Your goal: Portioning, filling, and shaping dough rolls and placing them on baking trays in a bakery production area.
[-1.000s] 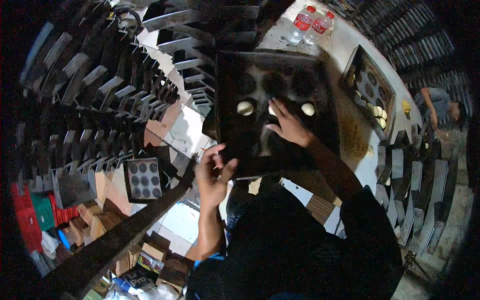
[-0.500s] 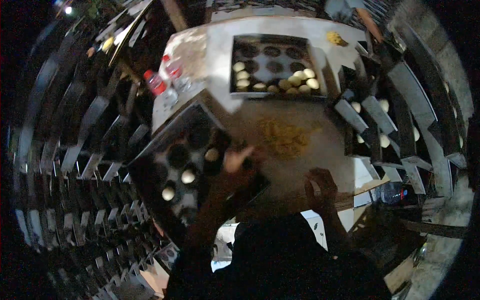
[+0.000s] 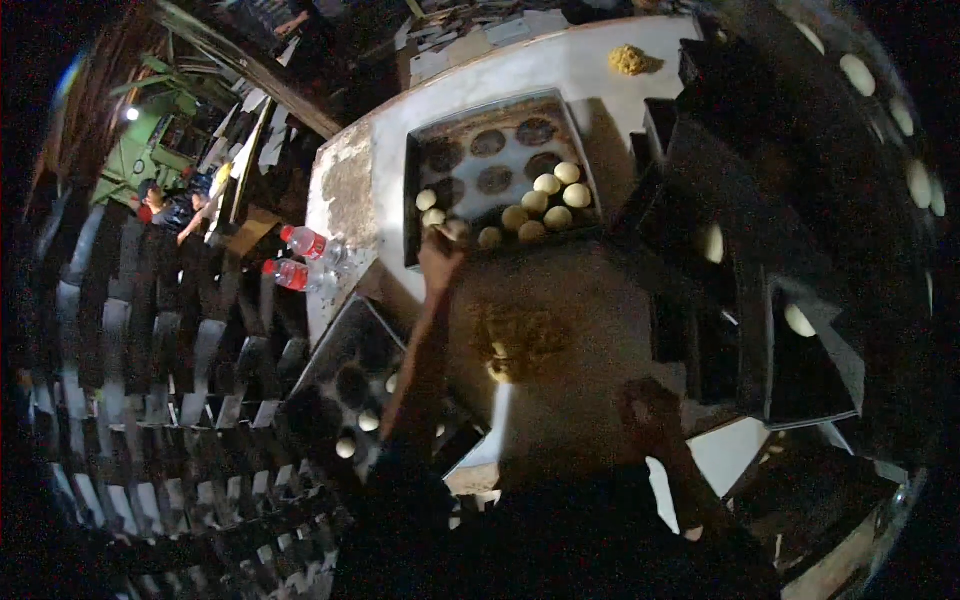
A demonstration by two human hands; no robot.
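Observation:
My left hand (image 3: 440, 258) reaches into the far square tray (image 3: 497, 103). Its fingers are closed on a pale dough ball (image 3: 457, 231) at the tray's near left corner. Several more dough balls (image 3: 535, 203) sit along the near and right parts of that tray, with dark round marks on its bare bottom. Low over the near right of the work surface, my right hand (image 3: 652, 408) is in deep shadow with fingers curled; whether it holds anything is hidden. Between the hands lies yellow crumbly filling (image 3: 515, 345).
A second dark tray (image 3: 335, 345) with a few dough balls (image 3: 368, 420) lies tilted at the left, partly under my forearm. Two red-labelled bottles (image 3: 300, 258) stand beyond it. A yellow heap (image 3: 628, 60) sits far right. Stacked trays (image 3: 810, 350) crowd the right; a person (image 3: 175, 212) is far left.
My left hand has moved from above the near tray, forward to the far tray, and closed on a dough ball there. My right hand stays low at the right. The view has shifted.

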